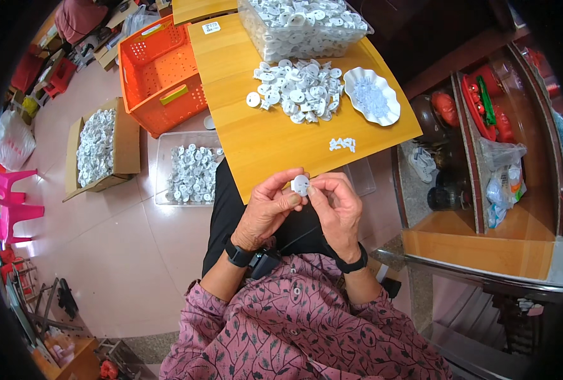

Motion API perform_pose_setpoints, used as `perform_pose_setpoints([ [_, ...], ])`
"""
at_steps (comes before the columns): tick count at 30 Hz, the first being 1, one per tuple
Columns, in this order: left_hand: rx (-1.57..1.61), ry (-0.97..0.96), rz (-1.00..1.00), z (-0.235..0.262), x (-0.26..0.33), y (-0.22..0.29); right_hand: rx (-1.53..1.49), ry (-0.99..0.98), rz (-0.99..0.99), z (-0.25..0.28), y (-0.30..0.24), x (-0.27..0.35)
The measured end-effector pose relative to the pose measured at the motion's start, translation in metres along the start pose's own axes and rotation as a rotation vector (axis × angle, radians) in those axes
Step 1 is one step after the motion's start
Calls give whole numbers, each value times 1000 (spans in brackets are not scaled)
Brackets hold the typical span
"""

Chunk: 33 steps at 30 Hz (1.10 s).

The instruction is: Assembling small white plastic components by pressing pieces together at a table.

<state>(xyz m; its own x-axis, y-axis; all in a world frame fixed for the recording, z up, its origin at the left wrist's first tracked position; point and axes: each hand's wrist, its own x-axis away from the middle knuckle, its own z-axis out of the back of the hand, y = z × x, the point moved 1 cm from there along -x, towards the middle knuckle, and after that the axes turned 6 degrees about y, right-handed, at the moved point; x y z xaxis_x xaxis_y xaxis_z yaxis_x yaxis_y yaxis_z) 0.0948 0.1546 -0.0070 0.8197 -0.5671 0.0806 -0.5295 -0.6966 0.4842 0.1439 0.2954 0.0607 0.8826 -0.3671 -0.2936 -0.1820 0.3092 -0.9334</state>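
Just off the near edge of the yellow table [231, 82], above my lap, I hold a round white plastic part [300, 185] with small dark holes. My left hand [270, 206] pinches it between thumb and fingers from the left. From the right, the thumb and fingertips of my right hand [336, 206] close on its edge; whether they also hold a tiny piece is hidden. A heap of similar white parts [300, 92] lies on the table ahead. Nearer me is a small group of tiny white pieces [342, 145]. A scalloped white dish [392, 114] at the right holds small clear pieces.
A clear bin [256, 31] full of white parts stands at the table's far end. On the floor to the left are an orange crate [158, 95], a cardboard box [127, 166] and a clear tub [162, 190], the last two holding white parts. A wooden shelf [471, 256] stands at the right.
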Motion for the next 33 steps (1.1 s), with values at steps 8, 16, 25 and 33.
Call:
perform_pose_setpoints([
  [8, 35, 10, 8, 4, -1, 9, 100, -20, 53, -8, -8, -6],
  [16, 13, 67, 5, 13, 0, 16, 156, -44, 41, -22, -6, -11],
  [25, -88, 96, -29, 14, -4, 20, 198, -57, 30, -24, -4, -16],
  [33, -174, 92, -51, 11, -6, 20, 243, -63, 119, -24, -5, -18],
])
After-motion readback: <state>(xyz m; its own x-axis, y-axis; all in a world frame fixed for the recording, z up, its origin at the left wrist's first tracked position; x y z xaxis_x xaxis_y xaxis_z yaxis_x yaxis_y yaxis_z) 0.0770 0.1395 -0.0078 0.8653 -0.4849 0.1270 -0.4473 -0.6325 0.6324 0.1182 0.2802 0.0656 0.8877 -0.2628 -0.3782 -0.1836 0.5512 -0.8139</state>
